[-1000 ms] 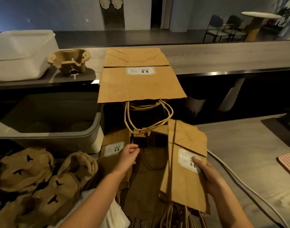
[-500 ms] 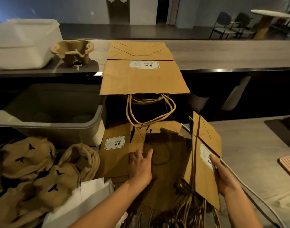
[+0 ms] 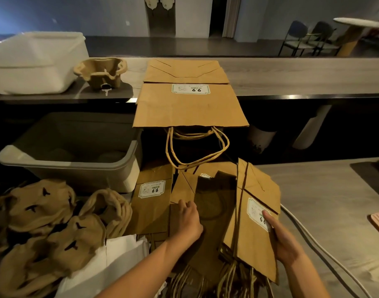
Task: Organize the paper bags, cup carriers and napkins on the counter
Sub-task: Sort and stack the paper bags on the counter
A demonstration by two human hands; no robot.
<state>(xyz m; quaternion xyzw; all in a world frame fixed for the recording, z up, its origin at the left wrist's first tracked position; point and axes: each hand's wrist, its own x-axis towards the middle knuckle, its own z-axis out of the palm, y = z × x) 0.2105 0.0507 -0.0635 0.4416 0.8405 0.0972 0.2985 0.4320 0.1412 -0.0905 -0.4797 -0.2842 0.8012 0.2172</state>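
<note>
Right hand (image 3: 285, 244) grips an upright bag bundle (image 3: 254, 246) labelled "9.9"; left hand (image 3: 188, 220) fingers curl over a flat bag (image 3: 214, 203) edge alongside.

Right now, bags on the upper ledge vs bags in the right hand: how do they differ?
Pose: ledge bags lie flat; held bags stand tilted on edge. Contact: ledge bags untouched; held bags gripped by the right hand. Both: brown paper, white 9.9 label.
</note>
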